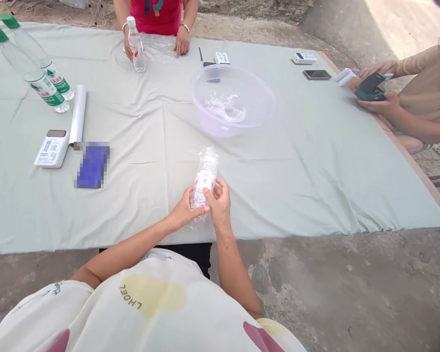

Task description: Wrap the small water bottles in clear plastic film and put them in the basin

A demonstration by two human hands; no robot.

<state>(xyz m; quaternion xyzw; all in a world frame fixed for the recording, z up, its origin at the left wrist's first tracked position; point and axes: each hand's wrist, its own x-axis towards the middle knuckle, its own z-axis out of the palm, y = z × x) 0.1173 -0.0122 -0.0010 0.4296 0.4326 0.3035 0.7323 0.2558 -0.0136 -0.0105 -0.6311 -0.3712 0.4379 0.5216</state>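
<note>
Just in from the table's near edge, both my hands are closed around a bottle [206, 177] wrapped in clear plastic film. A pale label with some red shows through the crinkled wrap. My left hand [187, 211] grips its lower left side, thumb laid across the near end. On the right side, my right hand [220, 201] has its thumb on the label and its fingers curled round the far side. Loose film sticks out past both ends of the bottle. Beyond it stands a translucent basin [229, 128] with crumpled clear film [225, 108] inside.
Two large green-capped bottles [46, 90], a film roll [79, 115], a white power bank [52, 149] and a blurred blue item [92, 165] are on the left. Across the table [315, 186], a person holds a small bottle [135, 46]. Another person sits at right near a phone [317, 75].
</note>
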